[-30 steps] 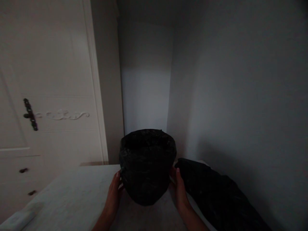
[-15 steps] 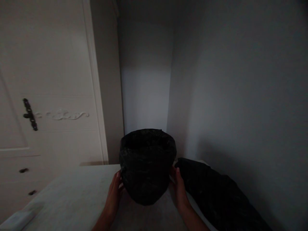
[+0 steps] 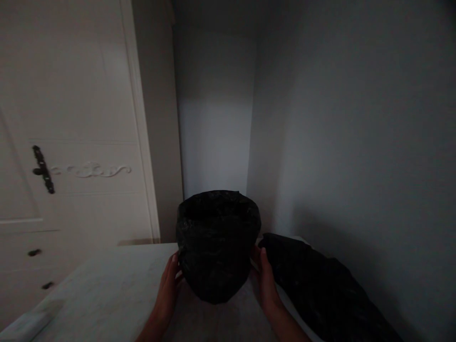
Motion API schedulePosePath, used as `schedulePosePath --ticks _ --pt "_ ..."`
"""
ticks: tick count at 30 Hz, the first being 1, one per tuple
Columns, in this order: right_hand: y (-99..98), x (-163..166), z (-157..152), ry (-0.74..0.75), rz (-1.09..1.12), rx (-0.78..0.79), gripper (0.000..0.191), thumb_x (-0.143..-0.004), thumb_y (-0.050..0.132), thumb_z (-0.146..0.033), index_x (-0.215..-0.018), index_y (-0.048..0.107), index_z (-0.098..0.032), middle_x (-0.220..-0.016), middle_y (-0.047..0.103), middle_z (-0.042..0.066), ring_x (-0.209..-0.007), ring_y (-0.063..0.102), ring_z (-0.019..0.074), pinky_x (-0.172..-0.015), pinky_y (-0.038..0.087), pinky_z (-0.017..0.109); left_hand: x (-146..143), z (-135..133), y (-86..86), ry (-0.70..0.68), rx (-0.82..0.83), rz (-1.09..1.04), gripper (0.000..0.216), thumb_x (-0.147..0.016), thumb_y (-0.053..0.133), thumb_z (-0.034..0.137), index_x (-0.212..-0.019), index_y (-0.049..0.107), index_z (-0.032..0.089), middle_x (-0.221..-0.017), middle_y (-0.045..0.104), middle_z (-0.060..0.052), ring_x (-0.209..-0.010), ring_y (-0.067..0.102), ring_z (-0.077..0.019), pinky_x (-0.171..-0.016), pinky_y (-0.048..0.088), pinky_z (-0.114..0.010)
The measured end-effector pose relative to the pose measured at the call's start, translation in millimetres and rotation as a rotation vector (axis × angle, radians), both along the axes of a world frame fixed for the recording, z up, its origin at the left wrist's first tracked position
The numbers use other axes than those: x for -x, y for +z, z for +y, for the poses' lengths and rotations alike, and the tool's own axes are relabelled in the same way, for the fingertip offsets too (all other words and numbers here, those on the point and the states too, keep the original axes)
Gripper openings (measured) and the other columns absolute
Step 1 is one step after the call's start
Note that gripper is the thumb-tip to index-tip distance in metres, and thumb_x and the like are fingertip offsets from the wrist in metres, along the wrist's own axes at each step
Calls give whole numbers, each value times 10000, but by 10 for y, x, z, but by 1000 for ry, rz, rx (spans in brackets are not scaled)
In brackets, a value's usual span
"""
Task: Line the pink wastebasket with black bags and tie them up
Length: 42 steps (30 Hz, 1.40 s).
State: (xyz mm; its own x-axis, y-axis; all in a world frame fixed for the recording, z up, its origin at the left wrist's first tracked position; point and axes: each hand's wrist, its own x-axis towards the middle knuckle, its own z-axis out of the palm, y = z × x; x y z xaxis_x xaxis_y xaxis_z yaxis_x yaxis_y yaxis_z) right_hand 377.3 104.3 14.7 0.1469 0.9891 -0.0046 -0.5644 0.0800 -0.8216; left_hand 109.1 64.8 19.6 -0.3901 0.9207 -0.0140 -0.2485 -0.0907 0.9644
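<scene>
A small bin-shaped container covered in a black trash bag [image 3: 217, 251] stands on the pale table in front of me. The bag folds over its round rim, and the wide mouth faces up; the inside is too dark to make out. My left hand [image 3: 170, 280] presses against its left side, fingers curved around it. On the opposite side my right hand [image 3: 263, 278] holds it the same way, its fingers partly hidden behind the bag. A long crumpled black plastic bag [image 3: 327, 289] lies just right of my right hand.
The pale tabletop [image 3: 117, 280] spreads to the left, with a whitish flat object [image 3: 30, 325] at its near left corner. A white wardrobe [image 3: 89, 104] with dark handles stands at the left. Grey walls [image 3: 338, 123] close off the back and right.
</scene>
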Motion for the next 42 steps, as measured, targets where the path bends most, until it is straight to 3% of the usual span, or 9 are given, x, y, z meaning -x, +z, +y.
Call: schedulePosePath --ticks 6,12,21,29,34,42 --pt "-3 5 -9 5 1 -13 773 -696 729 -912 -1172 842 -313 -1404 762 73 -1490 525 400 -1213 422 580 21 18 -34 3 -6 8 814 -777 623 878 -1337 678 290 -1565 627 -114 -1380 611 -371 -1048 534 -467" --pt "30 10 -26 -23 24 16 786 -636 763 -921 -1121 854 -309 -1364 784 67 -1459 554 407 -1209 426 583 -5 -12 19 19 -7 23 806 -741 628 901 -1280 716 309 -1526 659 -102 -1378 609 -385 -1057 534 -499" --pt "53 0 -54 -17 -2 17 802 -675 723 -932 -1158 839 -302 -1406 758 78 -1506 491 410 -1237 370 590 -7 -30 29 -11 -3 13 822 -798 596 882 -1369 659 294 -1662 537 -101 -1480 524 -378 -1090 509 -469" --pt "66 11 -51 -24 -5 18 796 -664 723 -938 -1137 846 -310 -1388 768 79 -1504 491 418 -1227 380 590 -27 -52 70 17 -43 31 788 -774 638 872 -1299 720 291 -1518 673 -107 -1402 595 -390 -1066 534 -493" --pt "94 12 -56 -33 -13 24 844 -593 738 -967 -1102 856 -303 -1388 769 85 -1530 460 429 -1242 362 597 -7 -41 33 18 -59 12 794 -756 653 879 -1286 744 294 -1503 687 -106 -1412 585 -406 -1067 541 -515" --pt "83 12 -49 -37 -5 18 831 -616 736 -955 -1105 853 -294 -1380 772 97 -1543 450 425 -1243 371 599 -4 -22 21 -3 -57 6 850 -758 654 888 -1336 723 268 -1561 645 -100 -1526 467 -417 -1120 510 -511"
